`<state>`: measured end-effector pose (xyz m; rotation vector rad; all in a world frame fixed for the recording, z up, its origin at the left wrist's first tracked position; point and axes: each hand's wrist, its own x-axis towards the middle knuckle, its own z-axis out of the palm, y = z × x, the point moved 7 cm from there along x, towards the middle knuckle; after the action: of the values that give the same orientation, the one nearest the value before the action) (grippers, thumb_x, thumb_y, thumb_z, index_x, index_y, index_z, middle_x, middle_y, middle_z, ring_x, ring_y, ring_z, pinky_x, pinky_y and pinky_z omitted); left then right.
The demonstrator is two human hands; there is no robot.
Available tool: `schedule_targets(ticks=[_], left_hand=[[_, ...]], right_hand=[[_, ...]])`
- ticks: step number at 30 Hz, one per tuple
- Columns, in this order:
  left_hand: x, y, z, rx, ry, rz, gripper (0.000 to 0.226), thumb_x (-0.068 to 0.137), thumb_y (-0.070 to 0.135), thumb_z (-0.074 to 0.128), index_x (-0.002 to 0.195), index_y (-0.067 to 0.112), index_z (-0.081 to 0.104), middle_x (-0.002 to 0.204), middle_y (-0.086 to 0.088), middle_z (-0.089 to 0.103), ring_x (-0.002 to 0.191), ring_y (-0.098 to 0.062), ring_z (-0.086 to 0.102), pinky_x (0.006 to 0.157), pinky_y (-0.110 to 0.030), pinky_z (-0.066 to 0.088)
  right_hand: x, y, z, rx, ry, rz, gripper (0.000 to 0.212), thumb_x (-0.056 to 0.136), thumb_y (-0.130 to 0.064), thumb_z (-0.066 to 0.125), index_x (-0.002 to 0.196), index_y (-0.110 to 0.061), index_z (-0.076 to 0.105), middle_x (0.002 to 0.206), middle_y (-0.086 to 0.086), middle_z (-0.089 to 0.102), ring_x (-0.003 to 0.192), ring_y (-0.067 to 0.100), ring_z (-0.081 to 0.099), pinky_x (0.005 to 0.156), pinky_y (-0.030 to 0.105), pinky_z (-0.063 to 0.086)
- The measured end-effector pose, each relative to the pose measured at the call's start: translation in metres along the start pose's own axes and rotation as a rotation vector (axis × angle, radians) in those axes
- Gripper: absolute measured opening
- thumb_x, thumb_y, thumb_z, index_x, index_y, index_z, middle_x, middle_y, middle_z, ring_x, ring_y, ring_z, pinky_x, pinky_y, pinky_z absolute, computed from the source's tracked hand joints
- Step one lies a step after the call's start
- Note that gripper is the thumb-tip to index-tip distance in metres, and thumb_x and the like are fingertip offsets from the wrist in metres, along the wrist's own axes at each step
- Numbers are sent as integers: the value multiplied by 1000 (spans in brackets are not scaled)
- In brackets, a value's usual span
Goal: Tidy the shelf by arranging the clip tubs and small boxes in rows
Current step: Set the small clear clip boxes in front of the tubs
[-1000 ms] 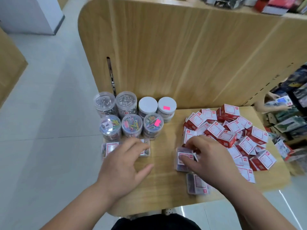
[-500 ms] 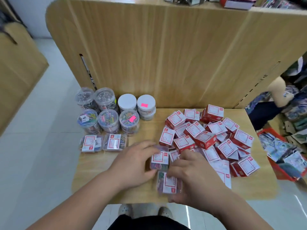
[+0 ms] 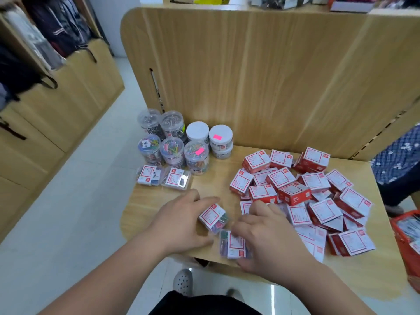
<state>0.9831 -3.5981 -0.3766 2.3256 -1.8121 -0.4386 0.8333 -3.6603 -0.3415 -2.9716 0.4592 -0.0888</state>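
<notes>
Box one: clear clip box (image 3: 212, 217), tilted, pinched between the curled fingers and thumb of the left hand (image 3: 181, 221)
Box two: second clear box (image 3: 235, 246) at the front edge of the shelf (image 3: 145, 208); right hand (image 3: 270, 237) seems to grip it, fingers curled over its top, though blur softens this
Rows: clip tubs (image 3: 173, 148) in two rows at the back left, two clear boxes (image 3: 177, 178) just before them
Heap: red boxes (image 3: 293, 192) piled loose on the right
Risk: box two lies so near the edge that a loose grip could drop it to the floor; the right wrist, touching the heap, could scatter it
</notes>
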Motion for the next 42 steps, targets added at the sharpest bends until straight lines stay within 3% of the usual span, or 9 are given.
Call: schedule_targets(ticks=[5,12,17,21,25,28,30,38,42], left_hand=[[-5,-3,2,3,12,-55,70,60,64,65,124,47,43,98,13,46,95,-14,59,77,-32,50],[-11,-11,-4,-65,102,-74,53,58,65,65,101,34,57,99,15,50,89,-10,57,70,-33,49],[-25,-42,-28,-171,219,-152,61,55,71,61,105,37,59,103,19,58,93,-6,58,74,-32,51],[-28,-79,-50,-181,292,-175,60,56,71,63,105,36,62,104,16,61,94,-9,62,73,-34,53],[-24,-116,-72,-217,341,-161,60,54,69,64,102,32,65,101,15,60,88,-8,61,69,-31,53],[-17,-139,-83,-242,343,-116,58,54,64,69,104,35,65,99,16,56,84,-6,60,67,-30,52],[-11,-154,-85,-258,326,-92,56,55,62,74,105,37,64,97,17,51,81,-4,59,66,-29,52],[6,-189,-80,-265,253,-17,55,56,61,72,105,37,64,95,18,48,79,-5,58,65,-32,52],[5,-192,-77,-293,250,39,56,59,63,66,107,36,64,97,19,48,79,-3,56,64,-25,50]], right_hand=[[-4,6,2,57,41,33,33,63,-58,60,76,-28,60,72,-14,57,78,19,45,70,37,41],[1,9,-7,158,127,46,33,60,-54,62,83,-30,65,81,-16,62,81,18,50,71,32,36],[22,7,-14,202,199,73,33,58,-47,67,87,-29,66,83,-15,62,83,20,54,71,34,40],[53,-1,-9,213,148,78,38,62,-44,66,97,-29,64,94,-12,63,86,21,55,73,41,47],[84,-13,-9,252,136,99,39,66,-41,65,102,-27,62,100,-8,62,87,20,59,74,36,51],[107,-23,-7,248,134,128,40,66,-41,63,104,-27,61,101,-7,62,89,20,61,74,30,52],[120,-29,-2,251,147,150,41,67,-41,63,105,-25,62,101,-5,62,91,21,60,75,34,53],[139,-43,11,180,239,314,35,68,-44,67,96,-23,64,99,-6,59,90,20,57,68,35,53],[136,-43,16,192,267,402,36,72,-53,66,95,-25,63,107,-9,55,91,16,59,66,35,55]])
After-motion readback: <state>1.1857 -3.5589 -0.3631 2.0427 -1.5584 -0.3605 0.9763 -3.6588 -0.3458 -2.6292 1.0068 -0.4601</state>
